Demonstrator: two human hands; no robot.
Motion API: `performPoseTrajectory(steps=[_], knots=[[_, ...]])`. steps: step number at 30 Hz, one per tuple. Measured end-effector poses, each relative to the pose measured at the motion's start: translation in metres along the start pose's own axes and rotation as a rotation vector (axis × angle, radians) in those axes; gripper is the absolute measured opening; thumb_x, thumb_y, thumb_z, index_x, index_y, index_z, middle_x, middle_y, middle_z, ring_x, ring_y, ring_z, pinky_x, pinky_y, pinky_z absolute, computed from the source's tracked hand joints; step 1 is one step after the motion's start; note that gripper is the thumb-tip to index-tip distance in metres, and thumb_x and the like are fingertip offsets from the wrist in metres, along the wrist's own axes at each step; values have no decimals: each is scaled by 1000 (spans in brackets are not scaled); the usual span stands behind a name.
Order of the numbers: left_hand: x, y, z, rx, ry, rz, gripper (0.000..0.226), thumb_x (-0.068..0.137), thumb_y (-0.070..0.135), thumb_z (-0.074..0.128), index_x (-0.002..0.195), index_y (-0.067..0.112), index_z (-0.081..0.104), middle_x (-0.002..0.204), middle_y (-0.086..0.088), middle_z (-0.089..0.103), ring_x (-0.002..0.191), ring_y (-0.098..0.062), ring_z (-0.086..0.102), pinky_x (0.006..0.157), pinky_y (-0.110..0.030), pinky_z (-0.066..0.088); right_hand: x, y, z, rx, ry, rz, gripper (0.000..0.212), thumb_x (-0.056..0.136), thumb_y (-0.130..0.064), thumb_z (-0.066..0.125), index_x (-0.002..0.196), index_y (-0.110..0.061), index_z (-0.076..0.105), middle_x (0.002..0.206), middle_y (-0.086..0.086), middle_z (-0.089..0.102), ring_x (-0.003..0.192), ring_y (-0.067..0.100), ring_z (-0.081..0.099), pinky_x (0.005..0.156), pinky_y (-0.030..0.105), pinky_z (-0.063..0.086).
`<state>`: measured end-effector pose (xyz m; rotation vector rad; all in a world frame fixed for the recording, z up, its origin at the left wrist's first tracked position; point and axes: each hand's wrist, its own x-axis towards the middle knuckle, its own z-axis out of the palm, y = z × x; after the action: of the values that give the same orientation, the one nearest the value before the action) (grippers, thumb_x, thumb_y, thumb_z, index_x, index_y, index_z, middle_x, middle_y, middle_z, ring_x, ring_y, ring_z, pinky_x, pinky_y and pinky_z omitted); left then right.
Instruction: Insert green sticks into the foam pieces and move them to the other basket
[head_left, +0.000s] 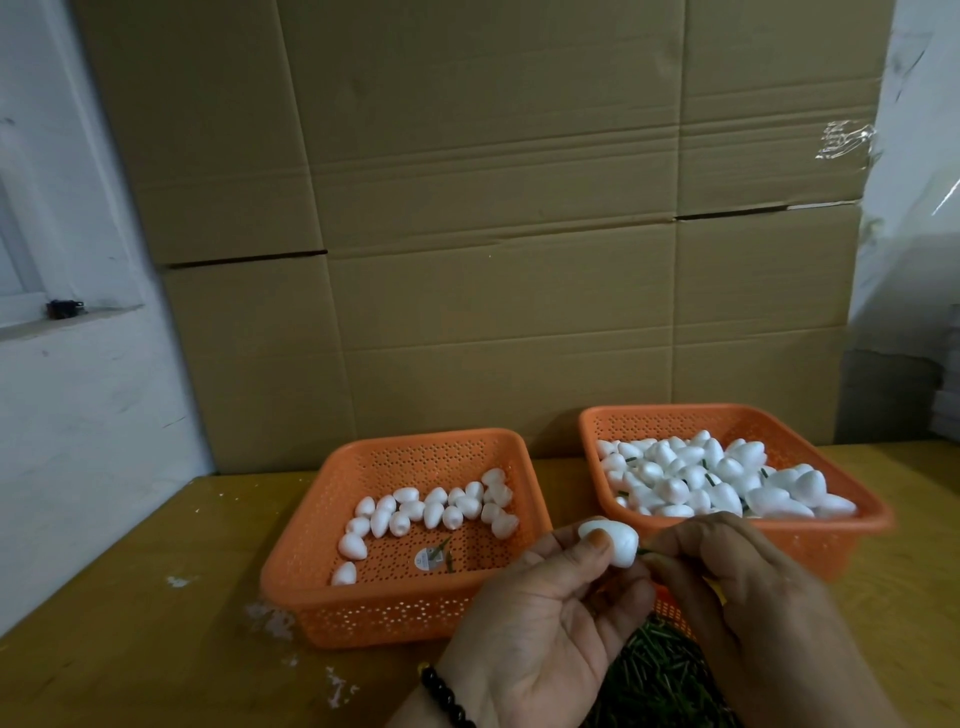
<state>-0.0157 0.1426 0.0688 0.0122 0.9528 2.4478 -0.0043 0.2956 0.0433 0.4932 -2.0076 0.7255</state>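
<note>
Up close, low in the view, the left hand (540, 618) gripped a white foam piece (609, 540) between thumb and fingertips, palm turned up, with a black bead bracelet (448, 699) round its wrist. Just to its right the right hand (748, 587) pinched a green stick (645, 551) with curled fingers, and the stick's tip touched the wide end of the foam piece; how deep it sat could not be told.

Beyond the left hand, an orange basket (395, 608) stood on the yellow table (130, 597). It held a loose scatter of plain foam pieces (431, 509) along its far and left sides, plus a couple of loose green sticks (444, 553) and a round sticker on its floor. Beyond the right hand, a second orange basket (810, 545) stood slightly further back, heaped with foam pieces (711, 480), several of them showing short green stems between them. The two baskets stood near each other but apart.

Below and between the hands, a pile of green sticks (660, 675) lay in a third orange container (670, 605), mostly hidden by the hands. White crumbs (270, 618) speckled the table to the left of the left hand. Behind the baskets rose a wall of stacked cardboard boxes (493, 234), with a white wall (78, 389) far off to the left.
</note>
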Motion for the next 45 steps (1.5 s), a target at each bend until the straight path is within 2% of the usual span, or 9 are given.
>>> performPoseTrajectory(steps=[6,10,16,21,26,32,45], knots=[[0,0,0,-3,8,-6,36,67,-5,65,103,-4,62,87,-25,70,65,-29,69,54,-35,58,-1,1,0,2,-13,15,21,84,-35,54,83,-21,69,82,-15,61,73,-1,58,60,15,47],[0,0,-1,5,12,-5,37,67,-4,65,104,-4,61,88,-24,70,66,-28,68,55,-35,59,-1,3,1,-10,-11,15,6,79,-24,66,83,-22,69,81,-16,61,73,-2,58,61,12,47],[1,-1,-1,15,19,-7,36,69,-1,64,105,-2,62,86,-22,69,65,-26,67,54,-33,57,0,-2,-1,27,-21,20,24,84,-36,53,87,-20,70,84,-13,64,76,-2,60,65,13,48],[1,0,-1,22,2,-9,32,70,2,64,101,-1,63,84,-21,68,64,-26,67,54,-32,57,0,-1,0,30,-8,48,13,74,-22,69,87,-18,69,85,-15,64,82,-9,61,73,1,43],[0,0,-1,0,0,-21,30,70,0,64,99,-2,63,85,-22,69,63,-26,68,54,-33,57,1,-2,-3,29,-17,40,11,73,-17,68,83,-20,69,82,-17,63,77,-7,60,67,6,46],[0,0,0,-12,1,-25,31,70,-2,65,101,-2,63,86,-24,69,64,-27,69,54,-34,58,2,-3,-2,47,-20,61,10,73,-15,67,80,-22,66,78,-18,61,73,-7,58,62,1,41],[-1,0,1,-4,-9,-27,34,69,-2,65,103,-4,62,87,-24,69,63,-28,68,53,-34,58,1,-6,-1,78,-1,79,8,73,-15,67,77,-22,64,77,-20,61,71,-5,58,59,3,41]])
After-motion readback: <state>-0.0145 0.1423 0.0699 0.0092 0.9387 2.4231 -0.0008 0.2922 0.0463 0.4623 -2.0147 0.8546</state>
